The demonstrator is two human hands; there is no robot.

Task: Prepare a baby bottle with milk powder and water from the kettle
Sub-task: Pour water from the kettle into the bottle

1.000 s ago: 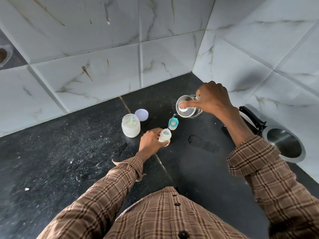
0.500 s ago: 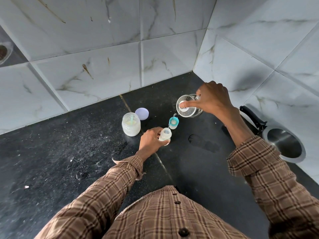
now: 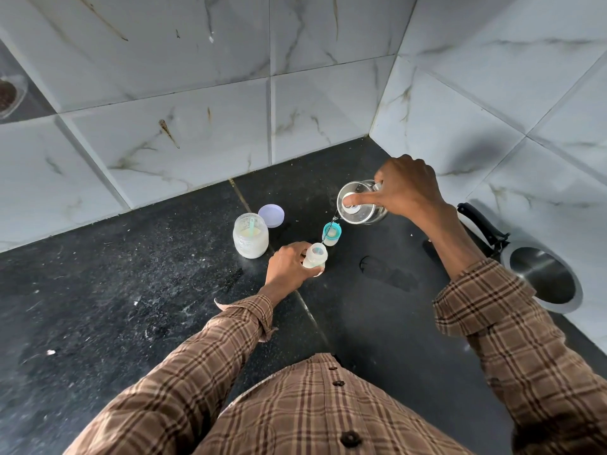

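Note:
My left hand (image 3: 287,267) grips a small translucent baby bottle (image 3: 316,256) standing open on the black counter. Up and to the right, my right hand (image 3: 405,188) holds a clear glass kettle (image 3: 359,203) by its handle, tilted toward the bottle, with the thumb pressing its white lid knob. A thin stream of water runs from the spout into the bottle's mouth. Just behind the bottle stands its teal-ringed teat cap (image 3: 331,234). Further left is the open milk powder jar (image 3: 250,236) with a green scoop inside.
The jar's lilac lid (image 3: 271,215) lies behind the jar. A steel pot with a black handle (image 3: 542,277) sits at the right counter edge by the tiled wall. A wet patch (image 3: 387,272) marks the black counter (image 3: 115,290). Tiled walls close in at back and right.
Hardly anything differs. The kettle stays tilted and keeps pouring into the bottle, and both hands keep their grips.

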